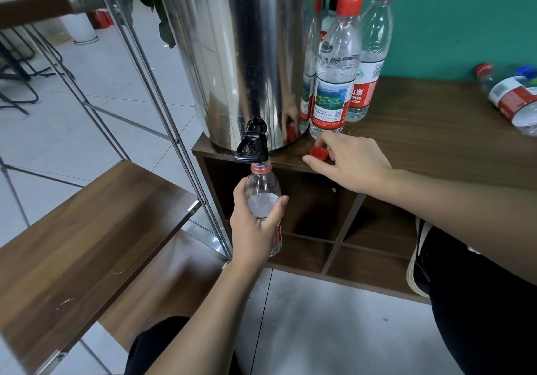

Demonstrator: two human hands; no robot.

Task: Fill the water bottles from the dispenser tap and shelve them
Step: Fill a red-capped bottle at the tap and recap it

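My left hand [255, 226] grips an uncapped clear bottle [263, 197] upright, its mouth right under the black tap [252, 146] of the steel dispenser [232, 54]. Water fills the bottle up to about its shoulder. My right hand [348, 162] rests on the wooden cabinet top, fingers curled around the loose red cap [319, 153], which lies on the wood. Several capped, filled bottles [337, 63] stand upright right of the dispenser.
More bottles [511, 95] lie on their sides at the cabinet top's far right. A metal-framed rack with wooden shelves [87, 229] stands to the left. The cabinet [436, 148] has open cubbies below. My knees are low in view.
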